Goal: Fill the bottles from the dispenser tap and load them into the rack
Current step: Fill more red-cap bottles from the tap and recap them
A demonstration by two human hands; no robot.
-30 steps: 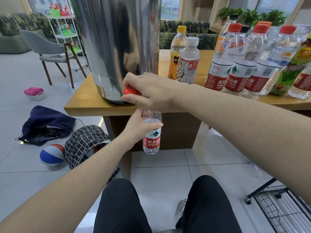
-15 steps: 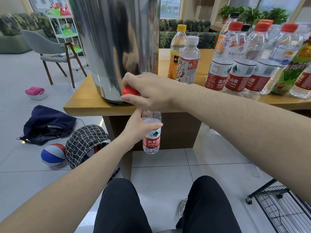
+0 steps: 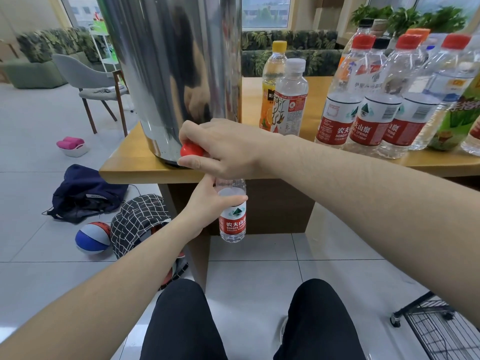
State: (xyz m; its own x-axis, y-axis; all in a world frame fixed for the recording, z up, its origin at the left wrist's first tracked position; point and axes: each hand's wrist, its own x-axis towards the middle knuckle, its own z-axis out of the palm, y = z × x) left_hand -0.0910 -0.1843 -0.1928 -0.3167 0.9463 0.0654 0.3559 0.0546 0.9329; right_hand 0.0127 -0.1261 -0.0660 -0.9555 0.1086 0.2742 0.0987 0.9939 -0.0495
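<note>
A tall steel dispenser (image 3: 171, 74) stands at the left end of the wooden table (image 3: 135, 165). My right hand (image 3: 228, 149) grips its red tap handle (image 3: 191, 149), thumb below and fingers over it. Just under the table edge my left hand (image 3: 210, 203) holds a clear bottle with a red label (image 3: 233, 219) upright below the tap; its mouth is hidden behind my right hand. Water shows high in the bottle. The black wire rack (image 3: 441, 331) sits on the floor at lower right.
Several capped bottles (image 3: 363, 100) crowd the table's right side, with an orange-juice bottle (image 3: 271, 87) and a white-capped bottle (image 3: 291, 97) beside the dispenser. On the floor at left lie a dark bag (image 3: 85, 190), a checked bag (image 3: 140, 219) and a ball (image 3: 92, 237). My knees are below.
Both hands stay in place at the tap and bottle; nothing has visibly changed.
</note>
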